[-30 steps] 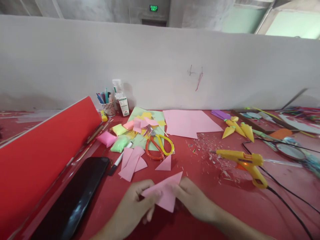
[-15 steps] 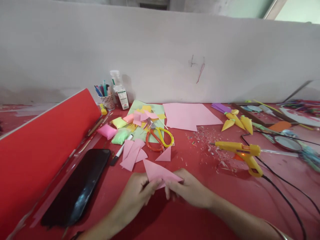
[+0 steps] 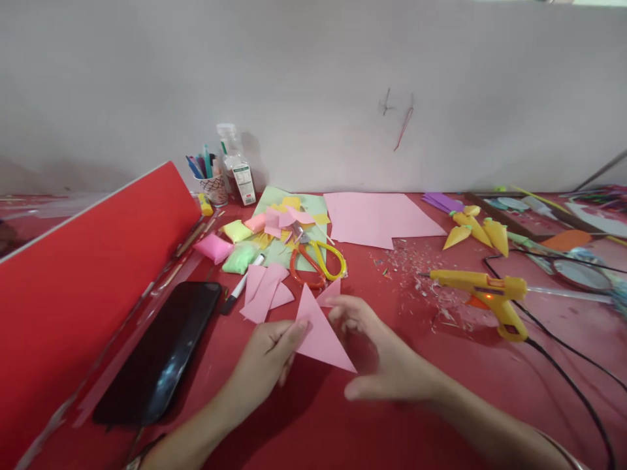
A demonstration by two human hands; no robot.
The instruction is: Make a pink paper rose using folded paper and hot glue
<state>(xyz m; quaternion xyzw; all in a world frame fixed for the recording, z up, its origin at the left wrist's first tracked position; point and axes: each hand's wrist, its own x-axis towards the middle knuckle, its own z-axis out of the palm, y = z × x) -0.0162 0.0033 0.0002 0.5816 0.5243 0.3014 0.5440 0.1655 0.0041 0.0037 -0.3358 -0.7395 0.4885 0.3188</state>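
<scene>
Head view: the left hand [image 3: 267,356] pinches a pink triangle [image 3: 321,333] of paper by its left edge, fingers closed on it, thumb hidden behind the sheet. The triangle stands tilted above the near middle of the red table [image 3: 441,418], one tip pointing far and one pointing right. The right hand [image 3: 377,356] is just right of it, open, fingers spread and loosely curled, gripping nothing. Whether its fingertips touch the back of the paper cannot be told.

Just beyond the triangle lie more pink pieces [image 3: 264,294], with a marker [image 3: 240,287] to their left. Farther off, scissors [image 3: 318,264] with orange and yellow handles rest on a green sheet among paper scraps. Small packs [image 3: 235,251] in pink, green and yellow sit left of them. A pen cup [image 3: 213,186] and a bottle [image 3: 235,170] stand by the far wall. A large pink sheet [image 3: 379,219] lies far, right of centre.

At near left, a dark phone [image 3: 161,352] lies flat beside a slanted red board [image 3: 83,274]. To the right a yellow glue gun [image 3: 484,290] lies on its side, its black cord running near and right. Yellow cones [image 3: 477,232] lie beyond it.
</scene>
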